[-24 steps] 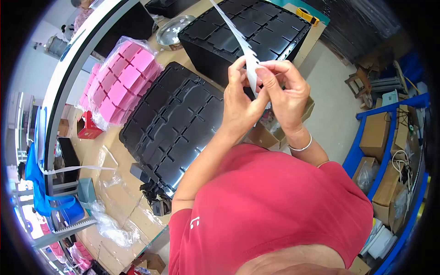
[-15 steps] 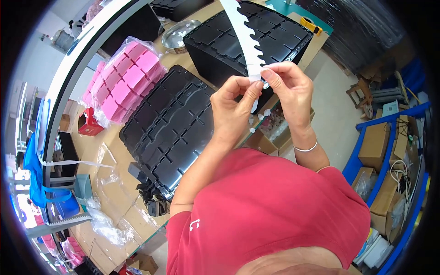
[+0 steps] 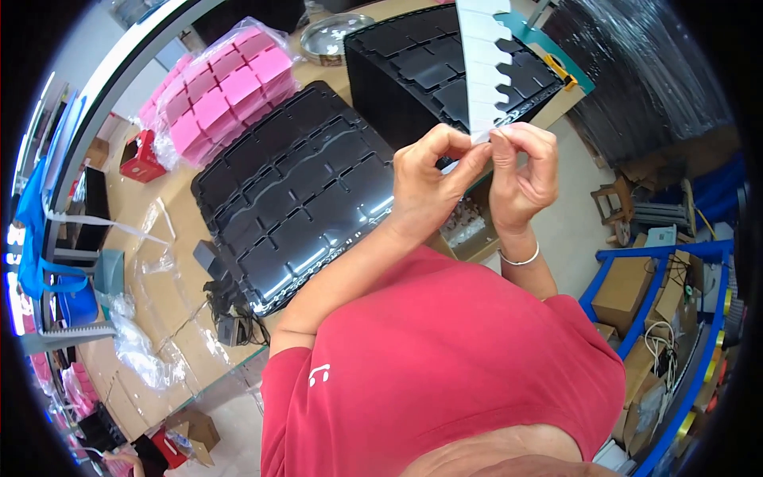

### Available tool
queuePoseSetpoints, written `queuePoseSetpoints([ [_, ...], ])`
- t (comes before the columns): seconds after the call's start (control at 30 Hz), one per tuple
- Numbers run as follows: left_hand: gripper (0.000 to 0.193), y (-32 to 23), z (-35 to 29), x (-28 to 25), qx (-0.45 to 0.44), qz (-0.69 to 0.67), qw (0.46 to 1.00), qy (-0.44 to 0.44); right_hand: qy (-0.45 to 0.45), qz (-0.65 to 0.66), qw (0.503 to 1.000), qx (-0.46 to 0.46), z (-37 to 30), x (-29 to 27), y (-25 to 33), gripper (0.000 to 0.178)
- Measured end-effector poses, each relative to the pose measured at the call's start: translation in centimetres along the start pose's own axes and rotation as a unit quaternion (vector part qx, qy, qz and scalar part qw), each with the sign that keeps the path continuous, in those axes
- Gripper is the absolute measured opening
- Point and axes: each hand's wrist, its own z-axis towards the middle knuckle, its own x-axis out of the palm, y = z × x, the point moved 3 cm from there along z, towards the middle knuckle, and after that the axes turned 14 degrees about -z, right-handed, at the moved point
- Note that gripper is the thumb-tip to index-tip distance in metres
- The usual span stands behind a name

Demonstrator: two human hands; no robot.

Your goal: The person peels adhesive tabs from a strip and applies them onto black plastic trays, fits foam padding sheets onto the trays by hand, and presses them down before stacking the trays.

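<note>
Head view: both hands raised in front of the chest, above the table [image 3: 171, 286] edge. Left hand [image 3: 429, 179] pinches the bottom end of a white strip [image 3: 485, 67] between thumb and forefinger, other fingers curled in. Right hand [image 3: 520, 171] pinches the same end from the other side, fingertips touching the left's. Both narrow, closed on the strip. Strip runs straight up from the fingers and out of the top of the picture; its right edge is cut in a row of notches, left edge straight. A silver bangle [image 3: 520, 258] sits on the right wrist.

Below the hands, on the table: a stack of black moulded trays [image 3: 294, 191], glossy, many pockets. A second black stack [image 3: 421, 67] stands behind it, partly hidden by the strip. Left of those, a bag of pink blocks [image 3: 218, 99] in clear film. A round metal tin [image 3: 330, 36] just behind the pink bag. Small red box [image 3: 141, 155] at the table's far-left side. Loose clear film [image 3: 139, 342] on the near end of the table.

Right side: blue racking [image 3: 636, 262] with cardboard boxes [image 3: 624, 290], and a wrapped black pallet load [image 3: 644, 87] behind.
</note>
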Motion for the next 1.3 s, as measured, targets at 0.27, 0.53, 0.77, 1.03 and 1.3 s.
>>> queuePoseSetpoints([
  [0.27,0.014,1.3,-0.4,-0.4,-0.001,-0.021,0.999,-0.038,0.016,-0.195,0.949,-0.246,-1.7,-0.6,0.7,0.020],
  [0.53,0.012,0.3,-0.6,0.0,-0.111,-0.179,0.976,0.059,0.082,0.209,0.931,0.289,1.1,0.3,-3.4,0.010],
  [0.77,0.016,-3.1,-1.5,1.0,-0.113,-0.204,0.936,0.263,0.472,0.126,0.871,-0.061,5.9,17.8,-1.9,0.012],
  [1.03,0.019,-3.0,-1.1,-2.4,-0.069,-0.156,0.966,0.193,0.704,0.052,0.682,-0.191,-0.3,33.6,-4.4,0.012],
  [1.3,0.019,-1.5,-0.4,-4.5,-0.103,-0.146,0.974,0.139,0.707,0.005,0.649,-0.280,-2.0,37.4,-4.2,0.013],
])
